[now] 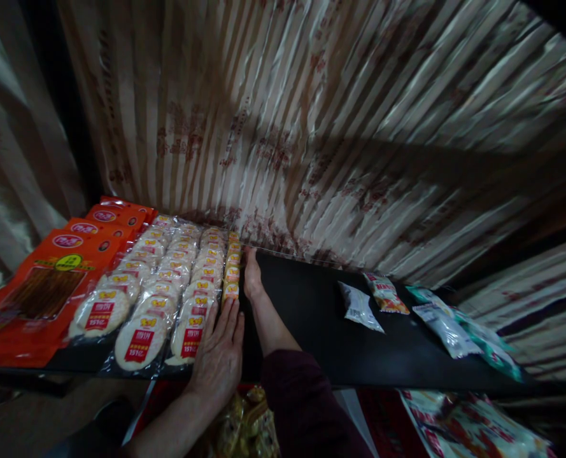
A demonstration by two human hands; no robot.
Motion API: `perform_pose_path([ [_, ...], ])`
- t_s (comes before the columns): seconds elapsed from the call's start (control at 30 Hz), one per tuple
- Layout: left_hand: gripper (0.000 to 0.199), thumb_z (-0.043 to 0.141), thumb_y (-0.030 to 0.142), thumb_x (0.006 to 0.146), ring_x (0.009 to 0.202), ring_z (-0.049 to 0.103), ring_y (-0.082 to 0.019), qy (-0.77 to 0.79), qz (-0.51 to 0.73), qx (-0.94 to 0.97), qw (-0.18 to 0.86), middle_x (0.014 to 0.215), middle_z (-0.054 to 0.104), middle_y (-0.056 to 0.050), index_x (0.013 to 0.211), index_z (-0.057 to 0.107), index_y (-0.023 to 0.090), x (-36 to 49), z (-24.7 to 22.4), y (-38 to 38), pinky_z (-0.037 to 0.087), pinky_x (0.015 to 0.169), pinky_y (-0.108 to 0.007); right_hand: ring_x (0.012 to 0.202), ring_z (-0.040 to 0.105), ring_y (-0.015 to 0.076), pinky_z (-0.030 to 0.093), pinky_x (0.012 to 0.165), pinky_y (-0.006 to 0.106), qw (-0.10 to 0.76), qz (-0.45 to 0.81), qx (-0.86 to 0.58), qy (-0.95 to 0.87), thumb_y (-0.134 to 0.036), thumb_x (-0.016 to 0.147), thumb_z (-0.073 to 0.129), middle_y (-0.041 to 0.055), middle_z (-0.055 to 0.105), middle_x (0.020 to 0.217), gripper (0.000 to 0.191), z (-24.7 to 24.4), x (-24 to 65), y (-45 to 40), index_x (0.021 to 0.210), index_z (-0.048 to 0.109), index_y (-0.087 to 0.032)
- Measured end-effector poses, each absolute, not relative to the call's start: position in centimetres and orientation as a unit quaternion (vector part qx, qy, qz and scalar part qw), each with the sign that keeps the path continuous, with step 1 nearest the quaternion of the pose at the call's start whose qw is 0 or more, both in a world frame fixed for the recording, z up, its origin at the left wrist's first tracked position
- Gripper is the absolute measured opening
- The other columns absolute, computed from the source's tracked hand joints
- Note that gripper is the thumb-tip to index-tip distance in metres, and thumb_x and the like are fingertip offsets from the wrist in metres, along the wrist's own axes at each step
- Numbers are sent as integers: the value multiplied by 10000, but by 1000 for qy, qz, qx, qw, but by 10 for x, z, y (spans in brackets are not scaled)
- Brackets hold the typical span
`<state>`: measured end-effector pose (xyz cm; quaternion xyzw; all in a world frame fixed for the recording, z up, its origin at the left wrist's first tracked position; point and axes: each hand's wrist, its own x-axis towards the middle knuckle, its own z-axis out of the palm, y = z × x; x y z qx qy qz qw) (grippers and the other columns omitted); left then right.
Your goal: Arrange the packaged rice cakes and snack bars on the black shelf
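My left hand (219, 346) lies flat with its fingers stretched forward. Its fingertips touch the near end of a narrow row of small yellow-orange packets (232, 270), and its side rests along the rightmost row of wrapped round rice crackers (194, 318). On the other side of the narrow row, my right hand (253, 273) stands edge-on at the far end, stretched out against the packets; part of its fingers is hidden. Two more rows of the rice crackers (141, 340) with red labels overlap to the left.
Orange snack bags (48, 286) overlap at the shelf's left end. On the black shelf (302, 305) to the right lie a silver packet (359, 306), a red-and-white packet (386, 294) and several silver and green ones (447, 329). Pleated wrapping sheet (283, 127) hangs behind; bagged goods (249, 426) sit below.
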<state>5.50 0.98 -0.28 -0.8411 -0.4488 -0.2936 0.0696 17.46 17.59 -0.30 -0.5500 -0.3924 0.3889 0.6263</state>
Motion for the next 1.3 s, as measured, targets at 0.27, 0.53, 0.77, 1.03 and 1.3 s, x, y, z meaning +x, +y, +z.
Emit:
perform_pose_path([
  [0.27, 444, 412, 143, 802, 1344, 361, -264, -447, -303, -840, 53, 1391, 469, -158, 1210, 580, 89, 53, -6, 13, 207, 1139, -502, 1171, 563, 218, 453, 982, 347, 604, 452, -532, -385, -637, 877, 305, 72, 673, 1149, 644, 10, 168, 186, 1119, 643, -145],
  [0.53, 436, 412, 157, 817, 1344, 355, -288, -445, -287, -847, 38, 1393, 453, -186, 1210, 581, 72, 52, 0, 12, 225, 1128, -526, 1331, 397, 194, 300, 1110, 359, 645, 399, -555, -341, -622, 895, 258, 85, 429, 1435, 688, 9, 171, 168, 1344, 464, -144],
  [0.77, 434, 401, 140, 813, 1339, 361, -292, -446, -271, -853, 20, 1391, 450, -192, 1194, 594, 65, 53, 7, 4, 225, 1128, -534, 1336, 390, 200, 302, 1108, 398, 637, 415, -545, -353, -607, 909, 247, 105, 415, 1443, 669, 11, 166, 124, 1355, 452, -152],
  [1.03, 416, 394, 119, 805, 1337, 370, -285, -446, -274, -852, 15, 1347, 504, -198, 1144, 626, 57, 51, 6, 5, 185, 1145, -522, 1367, 332, 165, 252, 1133, 339, 612, 436, -540, -380, -600, 905, 284, 56, 356, 1482, 668, 8, 150, 122, 1410, 368, -171],
  [1.3, 384, 445, 225, 834, 1352, 342, -290, -408, -286, -867, 10, 1380, 476, -190, 1138, 628, 78, 50, 7, -17, 178, 1144, -509, 1352, 360, 188, 286, 1109, 392, 661, 396, -531, -351, -629, 876, 328, 102, 385, 1466, 676, 9, 172, 61, 1377, 410, -184],
])
